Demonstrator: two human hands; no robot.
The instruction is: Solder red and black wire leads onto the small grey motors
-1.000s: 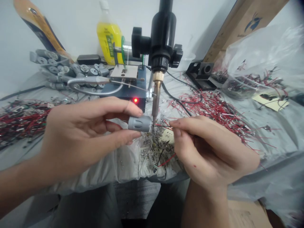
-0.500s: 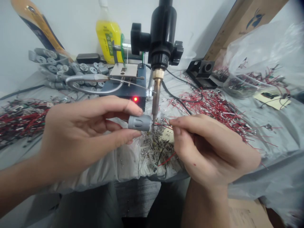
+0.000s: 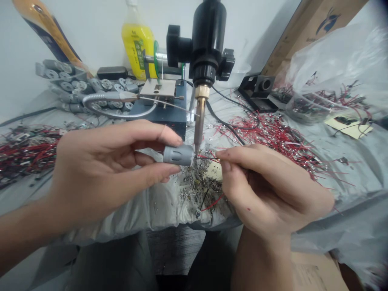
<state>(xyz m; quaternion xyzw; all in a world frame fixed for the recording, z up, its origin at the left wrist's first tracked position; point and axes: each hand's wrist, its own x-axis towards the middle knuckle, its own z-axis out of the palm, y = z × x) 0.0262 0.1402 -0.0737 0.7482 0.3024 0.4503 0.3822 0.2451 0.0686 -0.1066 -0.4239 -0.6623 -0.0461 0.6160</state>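
Between the thumb and fingers of my left hand lies a small grey cylindrical motor, held sideways with its terminal end to the right. The tip of a soldering iron, fixed upright in a black clamp, comes down at that end. My right hand pinches thin red and black wires whose ends reach the motor's terminal at the tip. A small board hangs below, with a red and a black lead. Whether iron, wire and terminal all touch is too small to tell.
Behind stands a blue solder feeder with a solder spool and a curved metal tube. Grey motors are piled back left. Red-wired parts lie in heaps left and right. Solder bits litter the middle.
The red light on the blue feeder has gone out. Both hands, the motor and the wires stay almost in place; the whole view shifts very slightly.
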